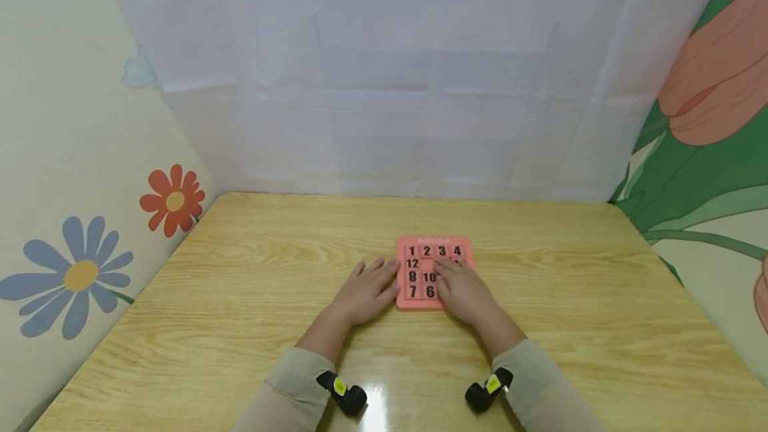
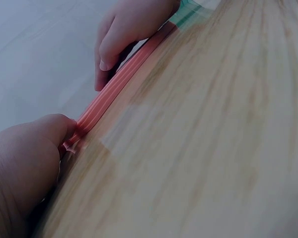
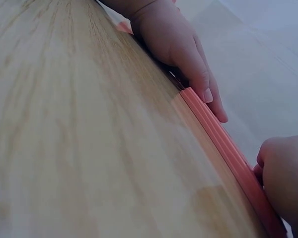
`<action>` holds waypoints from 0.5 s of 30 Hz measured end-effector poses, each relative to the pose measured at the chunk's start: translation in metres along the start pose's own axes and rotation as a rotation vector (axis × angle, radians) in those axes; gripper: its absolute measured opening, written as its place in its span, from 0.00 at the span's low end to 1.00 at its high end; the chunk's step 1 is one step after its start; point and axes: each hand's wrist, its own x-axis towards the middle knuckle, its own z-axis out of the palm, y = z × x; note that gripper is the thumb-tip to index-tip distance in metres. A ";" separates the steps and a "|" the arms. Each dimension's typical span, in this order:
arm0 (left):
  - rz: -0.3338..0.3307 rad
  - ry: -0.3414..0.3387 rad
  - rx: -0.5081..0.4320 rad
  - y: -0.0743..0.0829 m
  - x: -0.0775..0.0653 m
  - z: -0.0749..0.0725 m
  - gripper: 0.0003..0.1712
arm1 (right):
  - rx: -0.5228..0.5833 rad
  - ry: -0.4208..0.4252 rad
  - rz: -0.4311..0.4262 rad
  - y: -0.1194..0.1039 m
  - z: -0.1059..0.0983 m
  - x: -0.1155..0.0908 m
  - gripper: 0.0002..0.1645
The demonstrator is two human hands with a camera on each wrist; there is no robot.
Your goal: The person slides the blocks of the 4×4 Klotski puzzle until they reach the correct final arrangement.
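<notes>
A pink number sliding puzzle (image 1: 427, 264) lies flat on the wooden table, black numerals on its tiles. Its top row reads 1, 2, 3, 4, and one gap shows in the second row, right of the 12. My left hand (image 1: 366, 291) rests at the puzzle's left edge, fingers extended, its thumb against the side. Over the right part of the board lies my right hand (image 1: 467, 291), fingertips on the tiles near the gap; it hides several lower right tiles. Both wrist views show the puzzle's pink side (image 2: 114, 94) edge-on, with the tile faces out of sight.
The light wooden table (image 1: 252, 272) extends around the puzzle on all sides. A white sheet (image 1: 384, 119) hangs behind it, and flower-printed panels (image 1: 54, 152) stand left and right. A small black camera (image 1: 348, 395) is strapped on each sleeve.
</notes>
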 end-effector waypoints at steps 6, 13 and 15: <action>0.004 0.005 -0.002 0.000 0.000 0.000 0.33 | 0.002 0.017 -0.008 0.004 -0.003 -0.001 0.27; 0.000 0.005 0.000 -0.002 0.001 0.001 0.34 | 0.018 0.011 0.005 0.006 -0.004 -0.002 0.27; -0.003 0.001 -0.001 -0.002 0.001 0.002 0.34 | 0.025 0.022 -0.003 0.006 -0.004 -0.002 0.27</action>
